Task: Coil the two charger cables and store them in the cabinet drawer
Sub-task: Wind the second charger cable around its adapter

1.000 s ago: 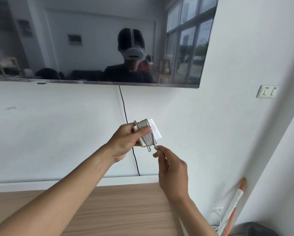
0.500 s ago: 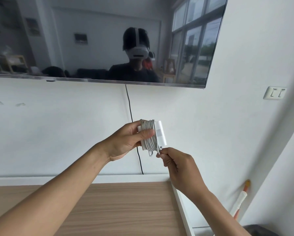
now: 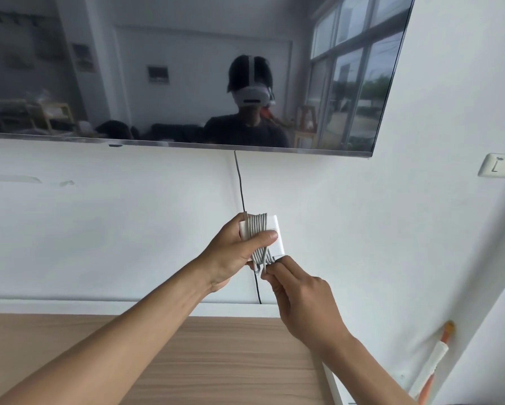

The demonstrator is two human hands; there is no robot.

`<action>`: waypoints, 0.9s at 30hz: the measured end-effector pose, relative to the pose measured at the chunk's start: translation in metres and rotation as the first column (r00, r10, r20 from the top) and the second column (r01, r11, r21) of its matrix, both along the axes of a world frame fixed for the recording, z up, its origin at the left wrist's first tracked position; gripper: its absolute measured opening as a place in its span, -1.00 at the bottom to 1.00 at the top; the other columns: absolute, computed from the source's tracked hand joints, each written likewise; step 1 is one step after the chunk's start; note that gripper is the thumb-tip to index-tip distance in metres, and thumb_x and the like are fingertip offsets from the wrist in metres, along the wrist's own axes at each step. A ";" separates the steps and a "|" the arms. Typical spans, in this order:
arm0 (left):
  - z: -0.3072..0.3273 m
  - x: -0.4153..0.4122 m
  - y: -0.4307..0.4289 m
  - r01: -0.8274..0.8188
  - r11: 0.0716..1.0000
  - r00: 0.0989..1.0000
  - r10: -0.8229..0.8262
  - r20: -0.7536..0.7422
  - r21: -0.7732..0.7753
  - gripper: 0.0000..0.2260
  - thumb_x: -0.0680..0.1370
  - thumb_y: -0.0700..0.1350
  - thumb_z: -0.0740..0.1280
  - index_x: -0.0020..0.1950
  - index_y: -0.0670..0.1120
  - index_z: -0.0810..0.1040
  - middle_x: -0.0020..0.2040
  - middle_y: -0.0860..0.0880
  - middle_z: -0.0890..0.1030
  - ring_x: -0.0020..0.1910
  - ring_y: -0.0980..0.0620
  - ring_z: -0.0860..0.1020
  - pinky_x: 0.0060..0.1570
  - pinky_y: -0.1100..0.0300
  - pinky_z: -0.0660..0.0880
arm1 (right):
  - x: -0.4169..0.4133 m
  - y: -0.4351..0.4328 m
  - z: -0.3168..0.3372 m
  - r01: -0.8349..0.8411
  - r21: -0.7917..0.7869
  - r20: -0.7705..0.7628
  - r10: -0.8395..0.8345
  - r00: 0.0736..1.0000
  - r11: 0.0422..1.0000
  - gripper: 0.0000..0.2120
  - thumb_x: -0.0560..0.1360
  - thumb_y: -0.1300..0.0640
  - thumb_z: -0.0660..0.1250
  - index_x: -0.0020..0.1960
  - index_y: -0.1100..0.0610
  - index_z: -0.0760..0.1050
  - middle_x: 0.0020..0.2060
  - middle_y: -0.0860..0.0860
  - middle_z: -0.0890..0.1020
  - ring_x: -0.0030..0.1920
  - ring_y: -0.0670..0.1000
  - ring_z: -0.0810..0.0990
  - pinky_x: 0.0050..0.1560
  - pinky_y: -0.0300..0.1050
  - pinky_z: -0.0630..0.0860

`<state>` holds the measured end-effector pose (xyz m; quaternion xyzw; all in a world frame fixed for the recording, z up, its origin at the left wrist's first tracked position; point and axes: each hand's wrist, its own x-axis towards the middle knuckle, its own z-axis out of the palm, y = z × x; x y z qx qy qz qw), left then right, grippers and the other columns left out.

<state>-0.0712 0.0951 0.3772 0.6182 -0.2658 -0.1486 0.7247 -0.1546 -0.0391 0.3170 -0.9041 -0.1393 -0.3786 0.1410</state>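
Two hands meet just below the centre of the frame, in front of a white wall (image 3: 99, 229). The left hand (image 3: 233, 254) grips a white charger brick (image 3: 274, 228); its thumb is pressed flat across the grey cable (image 3: 257, 228) wound in close turns round the brick's middle, and its other fingers are curled behind the brick, mostly hidden. The right hand (image 3: 302, 302) comes up from the lower right with its fingers drawn together. Its fingertips pinch the loose end of the cable at the brick's lower edge, where the turns bunch into a narrow bundle. Brick and cable are held up in the air, above the far edge of a wood-grain surface (image 3: 216, 361) that fills the lower part of the frame. A thin black cord (image 3: 241, 185) hangs down the wall straight behind the brick, from the underside of a dark television (image 3: 128, 68) that spans the upper part of the frame. The screen mirrors a room with windows and a person in a white headset. A white wall switch (image 3: 501, 165) sits at the right edge, below the television's corner. An orange and white handle (image 3: 437, 358) leans against the wall in the lower right.
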 end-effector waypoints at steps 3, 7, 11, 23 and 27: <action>0.005 0.003 0.008 0.030 1.000 1.000 -0.030 -0.006 -0.004 -0.85 0.54 -0.21 0.37 0.06 -0.13 0.44 -0.14 -0.17 0.48 -0.21 -0.10 0.52 -0.24 0.11 0.42 | 0.006 0.004 -0.004 -0.106 0.188 -0.076 0.122 0.990 0.976 -0.87 0.58 0.13 0.12 0.00 -0.03 0.43 -0.24 -0.18 0.50 -0.40 -0.05 0.44 -0.42 -0.09 0.45; 0.009 0.000 0.021 0.221 0.975 0.975 -0.221 0.030 0.005 -0.71 0.47 -0.16 0.37 0.14 -0.18 0.41 -0.16 -0.12 0.52 -0.25 -0.04 0.56 -0.39 0.23 0.47 | 0.015 -0.009 0.006 -0.130 0.324 -0.202 0.202 0.958 0.937 -0.78 0.60 0.07 0.14 -0.14 -0.19 0.44 -0.43 -0.16 0.42 -0.41 -0.05 0.39 -0.33 -0.09 0.41; 0.011 -0.002 0.036 0.225 0.951 0.952 -0.260 0.158 0.211 -0.69 0.50 -0.14 0.41 0.13 -0.21 0.39 -0.18 -0.01 0.52 -0.21 0.01 0.54 -0.28 0.17 0.49 | 0.017 -0.024 0.042 -0.041 0.287 -0.324 0.137 0.936 0.957 -0.61 0.60 0.15 0.19 -0.25 -0.31 0.40 -0.48 -0.14 0.46 -0.44 0.03 0.38 -0.36 -0.12 0.39; 0.013 0.007 0.042 0.154 0.897 0.941 -0.261 0.215 0.415 -0.73 0.55 -0.17 0.37 0.13 -0.23 0.37 -0.20 -0.03 0.50 -0.27 0.05 0.51 -0.32 0.28 0.47 | 0.027 -0.004 0.079 0.202 0.368 -0.560 0.043 0.828 0.908 -0.69 0.56 0.22 0.14 -0.27 0.02 0.54 -0.39 -0.12 0.55 -0.56 -0.21 0.42 -0.57 -0.43 0.26; 0.011 0.012 0.042 0.136 0.852 0.939 -0.273 0.208 0.506 -0.73 0.54 -0.13 0.40 0.12 -0.18 0.37 -0.24 0.09 0.55 -0.25 0.08 0.51 -0.28 0.21 0.45 | 0.026 -0.004 0.083 0.261 0.483 -0.604 0.102 0.790 0.836 -0.72 0.55 0.19 0.22 -0.27 0.07 0.60 -0.43 -0.12 0.54 -0.59 -0.18 0.35 -0.53 -0.36 0.28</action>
